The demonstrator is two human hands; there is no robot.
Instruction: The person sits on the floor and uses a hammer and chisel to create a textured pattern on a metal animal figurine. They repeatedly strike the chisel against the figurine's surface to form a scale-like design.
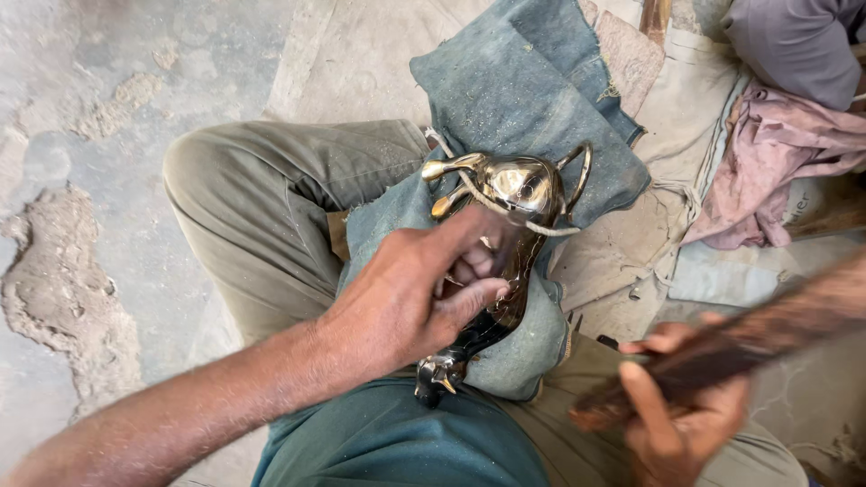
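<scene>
Head view. We find a polished brass figure [505, 234] lying across the person's lap on a folded blue denim cloth [532, 99], which covers the knee of the olive trousers [262, 198]. Its long axis runs from the lower left, near the waist, up and away to the right, where curved brass prongs and a loop stand out past the cloth's fold.

The left hand [410, 293] is clamped on the middle of the figure, thumb over the top and fingers curled beneath, pinning it to the cloth. It is the nearer hand, in full contact. The right hand [677, 406] lies to the right and lower, well apart from the figure, closed round a long dark tool [749, 338] that slants up toward the right edge. The figure therefore lies up and to the left of the right hand.

The tool is smeared by motion blur; we cannot tell its kind or where its tip ends. The figure's mid-body is hidden under the left hand, and its near end is dark and hard to read. At the top right, another person's grey sleeve [794, 41] and a pink rag [776, 162] are cut off by the frame.
</scene>
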